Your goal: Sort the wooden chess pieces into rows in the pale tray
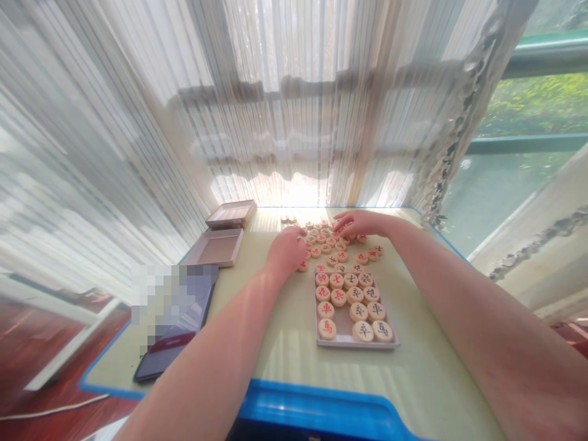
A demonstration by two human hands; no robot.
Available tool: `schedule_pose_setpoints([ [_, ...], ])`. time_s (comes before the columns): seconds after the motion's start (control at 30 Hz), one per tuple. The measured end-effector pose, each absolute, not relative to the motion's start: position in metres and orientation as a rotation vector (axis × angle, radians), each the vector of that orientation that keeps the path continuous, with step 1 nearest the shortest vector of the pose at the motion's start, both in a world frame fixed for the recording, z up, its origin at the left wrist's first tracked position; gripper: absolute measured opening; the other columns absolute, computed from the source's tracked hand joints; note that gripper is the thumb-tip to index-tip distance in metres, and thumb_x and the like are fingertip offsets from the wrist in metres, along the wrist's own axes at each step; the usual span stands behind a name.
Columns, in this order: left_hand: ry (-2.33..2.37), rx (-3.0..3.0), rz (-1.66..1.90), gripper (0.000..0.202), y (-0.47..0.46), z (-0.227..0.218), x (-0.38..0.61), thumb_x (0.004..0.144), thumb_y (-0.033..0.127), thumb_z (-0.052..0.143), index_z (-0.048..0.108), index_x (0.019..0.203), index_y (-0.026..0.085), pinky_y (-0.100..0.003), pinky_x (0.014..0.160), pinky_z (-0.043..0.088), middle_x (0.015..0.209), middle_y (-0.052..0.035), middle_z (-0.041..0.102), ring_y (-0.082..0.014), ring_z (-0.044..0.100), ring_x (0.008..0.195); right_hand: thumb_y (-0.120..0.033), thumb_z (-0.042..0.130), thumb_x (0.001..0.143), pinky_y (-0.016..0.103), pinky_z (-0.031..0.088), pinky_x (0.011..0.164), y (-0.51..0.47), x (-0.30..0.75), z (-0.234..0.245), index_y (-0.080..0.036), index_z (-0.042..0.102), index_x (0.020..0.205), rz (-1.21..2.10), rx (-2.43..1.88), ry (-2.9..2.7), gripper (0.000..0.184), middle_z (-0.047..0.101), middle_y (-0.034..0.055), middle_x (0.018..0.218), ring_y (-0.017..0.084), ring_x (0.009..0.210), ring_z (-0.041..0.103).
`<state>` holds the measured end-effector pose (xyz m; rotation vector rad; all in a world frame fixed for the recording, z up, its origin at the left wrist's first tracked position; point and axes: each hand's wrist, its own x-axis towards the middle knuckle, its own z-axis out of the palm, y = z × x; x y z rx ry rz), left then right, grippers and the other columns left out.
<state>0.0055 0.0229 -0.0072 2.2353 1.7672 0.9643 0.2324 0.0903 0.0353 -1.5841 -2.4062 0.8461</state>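
Wooden xiangqi pieces (pixel 326 249) with red and black characters lie in a loose pile toward the far side of the table. My left hand (pixel 288 250) rests at the pile's left edge, fingers loosely bent and apart, partly hidden behind the hand. Over the pile's right side reaches my right hand (pixel 362 223), its fingers spread and touching or just above the pieces. Nearer to me is a shallow box tray (pixel 358 344) holding several pieces in rows, red at left and black at right. A gap shows the tray floor (pixel 342 320) in its lower middle.
Two shallow boxes (pixel 236 248) stand at the table's far left. A dark tablet-like device (pixel 181 324), partly pixelated, lies left of my left arm. The light green table (pixel 285 331) has a blue edge. Sheer curtains (pixel 294 110) hang behind it; a window is at right.
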Motion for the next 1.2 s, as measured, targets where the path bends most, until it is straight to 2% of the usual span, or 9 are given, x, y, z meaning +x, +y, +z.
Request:
schedule_pose_setpoints([
  [0.07,1.757,2.253,0.960,0.031,0.023,-0.006,0.005,0.075,0.012,0.039,0.064,0.093,0.016,-0.032,0.088,0.045,0.102,-0.0080,0.064,-0.0208,0.057,0.097,-0.035,0.064,0.066,0.036,0.044,0.092,0.089,0.232,0.036,-0.029,0.072,0.094,0.860,-1.602,-2.396,0.030,0.036,-0.0033,0.144,0.030,0.118,0.046],
  [0.13,1.747,2.271,0.953,0.030,0.023,-0.006,0.005,0.075,0.012,0.039,0.064,0.092,0.017,-0.032,0.088,0.045,0.102,-0.0079,0.064,-0.0207,0.057,0.098,-0.033,0.063,0.067,0.035,0.045,0.090,0.088,0.231,0.037,-0.028,0.072,0.094,0.819,-1.629,-2.391,0.029,0.044,-0.0009,0.138,0.028,0.113,0.050],
  [0.2,1.747,2.289,0.929,0.030,0.022,-0.006,0.006,0.075,0.012,0.039,0.064,0.091,0.017,-0.032,0.088,0.045,0.102,-0.0079,0.064,-0.0206,0.057,0.097,-0.032,0.063,0.067,0.035,0.045,0.087,0.088,0.229,0.037,-0.027,0.070,0.097,0.712,-1.654,-2.406,0.031,0.054,0.0021,0.127,0.026,0.106,0.054],
  [0.3,1.746,2.321,0.883,0.029,0.021,-0.004,0.006,0.075,0.012,0.039,0.064,0.090,0.017,-0.032,0.088,0.045,0.100,-0.0076,0.064,-0.0205,0.057,0.097,-0.032,0.066,0.064,0.035,0.045,0.085,0.089,0.227,0.037,-0.023,0.067,0.103,0.487,-1.657,-2.430,0.040,0.059,0.0064,0.117,0.026,0.103,0.054],
  [0.47,1.750,2.350,0.865,0.028,0.018,-0.001,0.005,0.076,0.014,0.040,0.063,0.092,0.017,-0.032,0.087,0.045,0.101,-0.0072,0.064,-0.0201,0.057,0.096,-0.040,0.068,0.063,0.033,0.047,0.077,0.091,0.229,0.033,-0.018,0.068,0.091,0.466,-1.744,-2.448,0.036,0.065,0.0082,0.102,0.026,0.097,0.057],
  [0.77,1.724,2.425,0.778,0.025,0.017,0.000,0.007,0.078,0.019,0.041,0.065,0.086,0.019,-0.031,0.082,0.047,0.095,-0.0052,0.066,-0.0205,0.059,0.090,-0.034,0.069,0.064,0.028,0.048,0.063,0.085,0.235,0.039,-0.027,0.067,0.101,0.848,-1.737,-2.364,0.039,0.067,0.0041,0.097,0.021,0.085,0.060],
  [1.0,1.735,2.437,0.756,0.025,0.016,0.001,0.007,0.079,0.021,0.041,0.065,0.086,0.020,-0.030,0.080,0.047,0.093,-0.0043,0.067,-0.0201,0.060,0.088,-0.035,0.068,0.064,0.032,0.048,0.075,0.082,0.229,0.047,-0.025,0.068,0.099,0.796,-1.664,-2.381,0.037,0.066,0.0041,0.104,0.021,0.090,0.060],
  [1.2,1.739,2.449,0.739,0.024,0.016,0.003,0.008,0.080,0.022,0.043,0.065,0.087,0.021,-0.030,0.081,0.046,0.094,-0.0046,0.067,-0.0198,0.059,0.089,-0.038,0.068,0.063,0.033,0.047,0.076,0.067,0.212,0.071,-0.025,0.068,0.098,0.683,-1.548,-2.469,0.037,0.066,0.0049,0.103,0.021,0.090,0.059],
])
